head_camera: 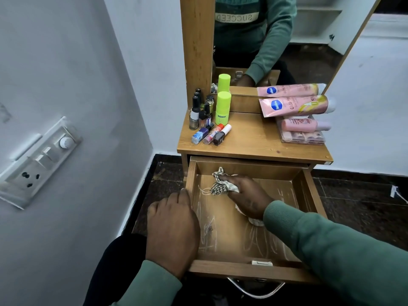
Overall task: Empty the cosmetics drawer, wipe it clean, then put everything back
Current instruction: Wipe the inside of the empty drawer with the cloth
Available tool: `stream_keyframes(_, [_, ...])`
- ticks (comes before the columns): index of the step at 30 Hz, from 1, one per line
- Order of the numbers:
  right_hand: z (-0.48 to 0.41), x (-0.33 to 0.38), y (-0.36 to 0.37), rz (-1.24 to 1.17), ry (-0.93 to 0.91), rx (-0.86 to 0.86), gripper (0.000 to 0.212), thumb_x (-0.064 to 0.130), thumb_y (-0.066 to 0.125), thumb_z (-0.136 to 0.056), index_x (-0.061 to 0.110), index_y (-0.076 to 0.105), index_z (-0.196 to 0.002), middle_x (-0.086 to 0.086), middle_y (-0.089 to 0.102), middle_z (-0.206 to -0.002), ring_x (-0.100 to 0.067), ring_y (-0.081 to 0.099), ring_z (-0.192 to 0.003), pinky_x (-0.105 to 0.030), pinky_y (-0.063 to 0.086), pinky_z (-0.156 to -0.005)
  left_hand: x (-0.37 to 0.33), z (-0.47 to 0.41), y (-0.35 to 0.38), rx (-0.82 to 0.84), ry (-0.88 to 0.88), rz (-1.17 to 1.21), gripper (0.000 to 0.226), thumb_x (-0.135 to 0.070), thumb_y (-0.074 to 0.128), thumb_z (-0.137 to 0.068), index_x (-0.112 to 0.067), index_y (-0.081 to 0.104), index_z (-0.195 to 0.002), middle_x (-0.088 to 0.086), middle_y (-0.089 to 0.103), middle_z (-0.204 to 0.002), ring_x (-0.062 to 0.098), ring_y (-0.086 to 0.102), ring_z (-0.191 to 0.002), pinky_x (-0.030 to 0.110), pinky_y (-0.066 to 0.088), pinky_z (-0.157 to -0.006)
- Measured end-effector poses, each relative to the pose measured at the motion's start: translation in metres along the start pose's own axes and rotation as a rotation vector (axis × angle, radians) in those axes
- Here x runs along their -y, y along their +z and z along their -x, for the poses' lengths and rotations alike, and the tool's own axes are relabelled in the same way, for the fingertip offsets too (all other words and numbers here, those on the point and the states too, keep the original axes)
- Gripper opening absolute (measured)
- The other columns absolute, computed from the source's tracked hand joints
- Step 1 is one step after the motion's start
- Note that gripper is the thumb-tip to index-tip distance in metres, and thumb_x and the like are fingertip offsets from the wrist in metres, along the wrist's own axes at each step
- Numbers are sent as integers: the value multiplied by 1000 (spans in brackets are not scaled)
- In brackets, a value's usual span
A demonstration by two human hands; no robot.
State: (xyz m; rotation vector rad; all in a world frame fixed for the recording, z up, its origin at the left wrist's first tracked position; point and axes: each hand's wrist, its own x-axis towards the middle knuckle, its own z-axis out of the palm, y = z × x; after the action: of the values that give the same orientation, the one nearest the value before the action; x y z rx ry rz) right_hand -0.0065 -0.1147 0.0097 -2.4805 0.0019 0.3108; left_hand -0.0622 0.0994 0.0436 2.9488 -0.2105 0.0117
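The wooden drawer [242,271] is pulled out below the dressing table, and its floor shows white scribble marks. Inside it my right hand [248,196] presses a checked cloth [217,186] against the floor near the back left corner. My left hand [173,226] rests flat on the drawer's left wall. The cosmetics stand on the table top [254,140]: several nail polish bottles [199,113], a lime-green stick [223,108], a pink Vaseline tube [295,106], a small pink bottle [302,125] and a clear case [302,136].
A mirror [276,40] rises behind the table top and reflects my green sleeve. A switch and socket panel [37,162] hangs on the white wall at the left. A metal handle [256,291] curves under the drawer front. Dark floor surrounds the table.
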Motion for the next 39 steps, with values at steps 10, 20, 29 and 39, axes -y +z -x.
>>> stream_keyframes(10, [-21, 27, 19, -180, -113, 140, 47, 18, 57, -102, 38, 53, -144, -1, 41, -157, -21, 38, -144, -37, 31, -118, 1, 0, 1, 1, -13, 9, 40, -26, 38, -99, -28, 46, -139, -11, 62, -119, 14, 58, -112, 41, 36, -108])
stream_keyframes(20, [-12, 18, 20, -305, -173, 194, 28, 10, 59, -100, 35, 67, -109, 13, 66, -122, -7, 60, -115, -42, 49, -106, 1, 0, -1, 17, -24, 19, 42, -29, 35, -96, -31, 50, -135, -13, 63, -118, 13, 59, -112, 40, 36, -108])
stream_keyframes(29, [-18, 15, 12, -175, -269, 170, 27, 9, 54, -101, 24, 68, -118, 1, 64, -128, -19, 58, -118, -41, 48, -105, 0, 1, -3, 2, -27, 58, 42, -28, 39, -100, -27, 49, -140, -9, 64, -123, 16, 59, -115, 42, 36, -110])
stream_keyframes(39, [-16, 14, 4, -163, -258, 289, 37, 0, 58, -97, 28, 73, -116, 12, 65, -127, -5, 58, -116, -20, 43, -95, -1, 2, -5, 12, -26, 41, 41, -28, 40, -100, -25, 50, -139, -5, 65, -122, 20, 60, -112, 44, 37, -106])
